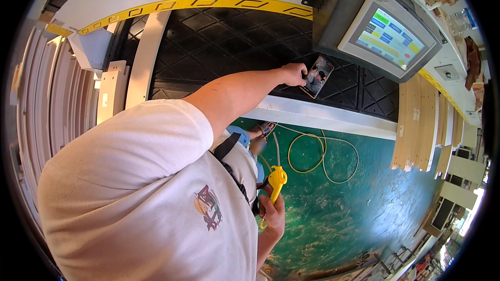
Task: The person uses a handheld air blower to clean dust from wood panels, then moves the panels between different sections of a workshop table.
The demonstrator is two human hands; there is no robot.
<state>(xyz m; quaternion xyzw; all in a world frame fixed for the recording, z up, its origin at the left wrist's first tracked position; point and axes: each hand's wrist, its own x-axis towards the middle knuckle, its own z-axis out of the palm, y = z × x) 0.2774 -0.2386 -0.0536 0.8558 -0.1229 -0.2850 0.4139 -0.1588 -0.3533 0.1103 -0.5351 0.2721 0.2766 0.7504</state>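
Observation:
My left hand [296,74] reaches out over the black quilted surface [208,41] of a machine. Its fingers are closed at the left edge of a smartphone [319,75], whose lit screen shows a picture. Whether the phone rests on the black surface or is lifted a little, I cannot tell. Lower down, beside my body, my right hand [273,213] is wrapped round a yellow air blow gun [277,179]. The gun points up, away from the hand, and a thin hose runs near it.
A control panel [390,34] with a lit touchscreen juts out at upper right. Wooden boards [414,125] stand at the right, long panels [49,88] at the left. A white beam [328,117] edges the black surface. Yellow hose [307,170] coils on the green floor [375,203].

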